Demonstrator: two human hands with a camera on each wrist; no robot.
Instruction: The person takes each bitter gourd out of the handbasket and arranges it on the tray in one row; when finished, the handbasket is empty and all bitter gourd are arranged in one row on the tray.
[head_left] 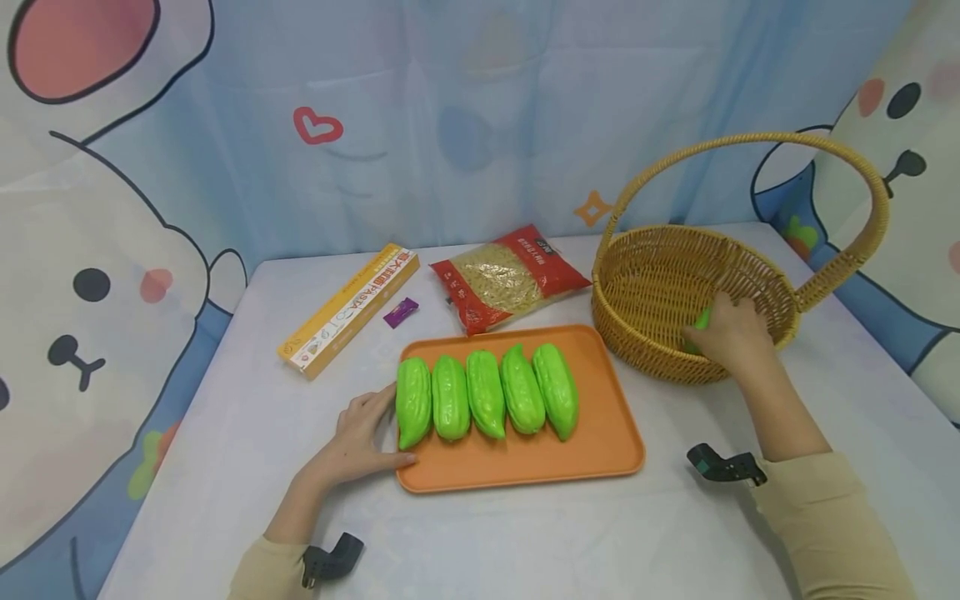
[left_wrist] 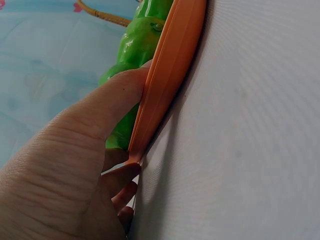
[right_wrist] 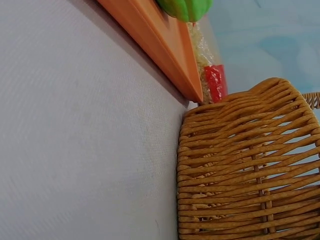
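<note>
Several glossy green ridged gourds (head_left: 486, 393) lie side by side on an orange tray (head_left: 517, 468). My left hand (head_left: 358, 440) holds the tray's left side, thumb over the rim near the front corner and fingers farther back beside the leftmost gourd. The left wrist view shows the thumb (left_wrist: 117, 92) against the tray's rim (left_wrist: 165, 80). My right hand (head_left: 733, 333) reaches over the near rim into a wicker basket (head_left: 645, 354) and grips another green gourd (head_left: 702, 320), mostly hidden by the hand. In the right wrist view that hand is out of sight behind the basket wall (right_wrist: 240, 170).
Behind the tray lie a red bag of pasta (head_left: 498, 279), a small purple packet (head_left: 401, 312) and a long yellow pasta box (head_left: 348, 310). The basket's tall handle (head_left: 750, 137) arches above it. A patterned curtain (head_left: 450, 125) hangs along the table's back edge.
</note>
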